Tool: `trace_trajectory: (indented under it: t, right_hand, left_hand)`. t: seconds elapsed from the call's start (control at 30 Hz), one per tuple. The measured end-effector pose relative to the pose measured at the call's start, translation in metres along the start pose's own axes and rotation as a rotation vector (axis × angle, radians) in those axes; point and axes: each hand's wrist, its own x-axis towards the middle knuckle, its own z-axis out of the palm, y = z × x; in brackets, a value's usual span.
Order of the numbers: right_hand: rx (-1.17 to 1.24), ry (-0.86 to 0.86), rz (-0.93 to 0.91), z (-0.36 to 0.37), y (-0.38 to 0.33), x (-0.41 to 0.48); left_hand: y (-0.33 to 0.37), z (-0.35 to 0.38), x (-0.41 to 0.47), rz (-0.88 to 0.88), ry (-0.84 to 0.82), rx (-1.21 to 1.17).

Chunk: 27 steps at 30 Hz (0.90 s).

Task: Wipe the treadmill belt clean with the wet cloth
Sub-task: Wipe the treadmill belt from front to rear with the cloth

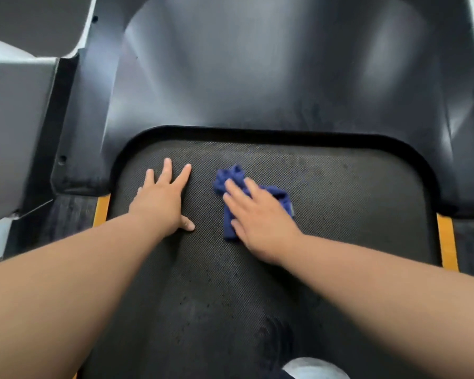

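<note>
Pressing on cloth: right hand (260, 214), fingers straight and slightly apart, laid flat over the fabric, not curled round it.
Cloth: blue wet cloth (231, 175), crumpled, lying on the belt near its front edge, just right of centre; showing beyond the fingertips and beside the palm.
Left hand: left hand (162, 203), palm down on bare belt just beside the cloth, not touching it; fingers straight and spread, thumb out.
Belt: treadmill belt (340, 203), dark, textured, speckled with small dark spots nearer the camera.
Ahead: glossy black motor cover (257, 77), curving round the belt's front edge.
Edges: yellow strips (447, 242) along both sides.
</note>
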Motion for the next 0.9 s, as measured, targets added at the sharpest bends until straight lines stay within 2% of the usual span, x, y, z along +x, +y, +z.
trace_trajectory:
  t: [0.07, 0.1, 0.2, 0.27, 0.43, 0.5, 0.57, 0.6, 0.67, 0.8, 0.9]
  right_hand:
    - [-0.025, -0.046, -0.110, 0.001, 0.013, -0.004]
    - [-0.055, -0.018, -0.061, -0.002, 0.027, -0.001]
    - [-0.057, 0.000, 0.294, -0.023, 0.065, 0.009]
    - [-0.002, -0.024, 0.374, -0.029, 0.060, 0.012]
    - [0.197, -0.003, -0.019, -0.026, 0.021, 0.028]
    - [0.073, 0.161, 0.033, -0.021, 0.045, 0.025]
    - [-0.020, 0.266, 0.215, -0.019, 0.071, 0.009]
    - [-0.010, 0.308, 0.263, -0.016, 0.077, 0.003]
    - [0.057, 0.350, 0.240, -0.014, 0.076, 0.007]
    - [0.143, 0.242, 0.011, -0.023, 0.039, 0.065]
    - [0.097, 0.173, -0.003, -0.038, 0.007, 0.114]
  left_hand:
    - [-0.004, 0.000, 0.004, -0.001, -0.055, 0.005]
    - [-0.006, -0.002, 0.006, 0.007, -0.076, 0.019]
    - [-0.006, -0.007, 0.006, 0.022, -0.114, 0.032]
    - [-0.006, -0.005, 0.004, 0.022, -0.099, 0.040]
    - [-0.012, 0.002, 0.002, 0.044, 0.058, 0.111]
    - [-0.018, 0.006, 0.002, 0.023, 0.083, 0.064]
    - [-0.020, 0.008, 0.003, 0.019, 0.079, 0.041]
    - [-0.021, 0.007, 0.003, 0.023, 0.068, 0.057]
    - [-0.022, 0.006, 0.005, 0.038, 0.048, 0.062]
    - [-0.023, 0.003, 0.007, 0.054, 0.015, -0.022]
    - [-0.024, 0.004, 0.007, 0.057, -0.008, -0.032]
